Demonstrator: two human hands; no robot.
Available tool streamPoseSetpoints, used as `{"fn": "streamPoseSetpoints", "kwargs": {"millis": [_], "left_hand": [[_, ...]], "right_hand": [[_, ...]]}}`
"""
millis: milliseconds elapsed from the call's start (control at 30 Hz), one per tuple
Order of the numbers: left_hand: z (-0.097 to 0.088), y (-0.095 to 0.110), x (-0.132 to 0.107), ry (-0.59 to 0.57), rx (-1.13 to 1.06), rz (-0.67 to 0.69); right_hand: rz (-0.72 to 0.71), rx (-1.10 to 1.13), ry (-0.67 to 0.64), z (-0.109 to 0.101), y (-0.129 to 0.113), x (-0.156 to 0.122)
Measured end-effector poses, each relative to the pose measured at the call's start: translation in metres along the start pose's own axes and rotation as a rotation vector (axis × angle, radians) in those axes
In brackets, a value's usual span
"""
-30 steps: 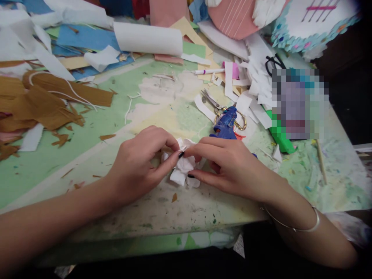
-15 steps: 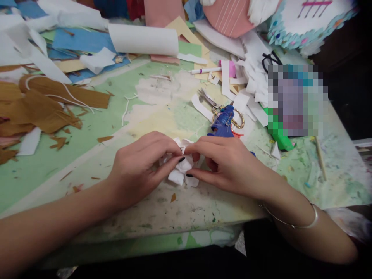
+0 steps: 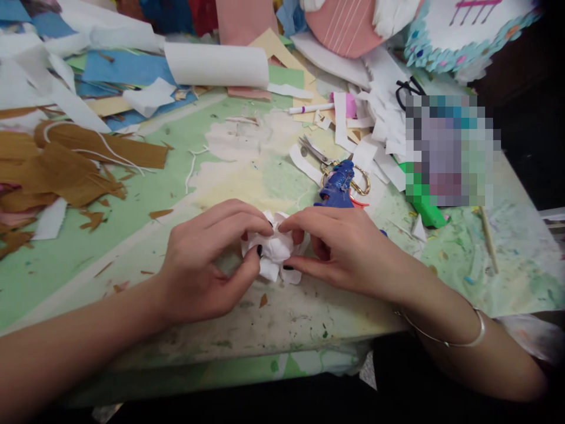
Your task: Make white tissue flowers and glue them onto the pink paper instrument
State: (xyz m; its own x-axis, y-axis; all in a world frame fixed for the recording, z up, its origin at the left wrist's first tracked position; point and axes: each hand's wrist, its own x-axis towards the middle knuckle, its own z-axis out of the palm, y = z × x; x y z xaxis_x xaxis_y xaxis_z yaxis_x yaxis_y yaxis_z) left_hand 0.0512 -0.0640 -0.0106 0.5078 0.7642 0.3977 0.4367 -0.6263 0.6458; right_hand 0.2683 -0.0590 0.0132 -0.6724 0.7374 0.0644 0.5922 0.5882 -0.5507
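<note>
A white paper flower [image 3: 277, 248] with layered petals lies on the table near its front edge. Curved around the flower's left side, my left hand [image 3: 212, 259] has thumb and fingertips against its petals. From the right, my right hand [image 3: 339, 241] grips the petals between thumb and fingers; a thin bracelet circles that wrist. Just beyond the right hand lie a blue glue gun [image 3: 339, 184] and scissors [image 3: 315, 150] with gold-coloured handles, partly overlapping. The underside of the flower is hidden.
White paper strips [image 3: 375, 150], a marker [image 3: 311, 108] and a green object [image 3: 424, 197] lie to the right. A white paper roll [image 3: 216, 63] lies at the back. Brown paper scraps [image 3: 66, 168] cover the left. A wooden stick [image 3: 489, 238] rests near the right edge.
My left thumb and fingers have spread apart from their pinch at the flower's middle, uncovering its centre. My right hand has hardly moved.
</note>
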Motion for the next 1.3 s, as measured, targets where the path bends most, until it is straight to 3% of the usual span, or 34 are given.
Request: {"fn": "streamPoseSetpoints", "kwargs": {"millis": [333, 567, 733, 1300], "left_hand": [[-0.004, -0.008, -0.002, -0.024, -0.024, -0.121], [-0.008, -0.012, -0.002, -0.038, -0.162, -0.177], [-0.019, -0.014, -0.001, -0.126, -0.141, -0.219], [-0.025, -0.016, 0.007, -0.296, -0.038, -0.085]], "right_hand": [[-0.007, -0.021, 0.026, -0.001, 0.0, -0.002], [-0.01, -0.035, 0.033, -0.005, 0.0, -0.002], [-0.002, -0.07, 0.041, -0.01, -0.001, -0.003], [-0.013, -0.05, 0.113, -0.013, -0.002, -0.006]]}}
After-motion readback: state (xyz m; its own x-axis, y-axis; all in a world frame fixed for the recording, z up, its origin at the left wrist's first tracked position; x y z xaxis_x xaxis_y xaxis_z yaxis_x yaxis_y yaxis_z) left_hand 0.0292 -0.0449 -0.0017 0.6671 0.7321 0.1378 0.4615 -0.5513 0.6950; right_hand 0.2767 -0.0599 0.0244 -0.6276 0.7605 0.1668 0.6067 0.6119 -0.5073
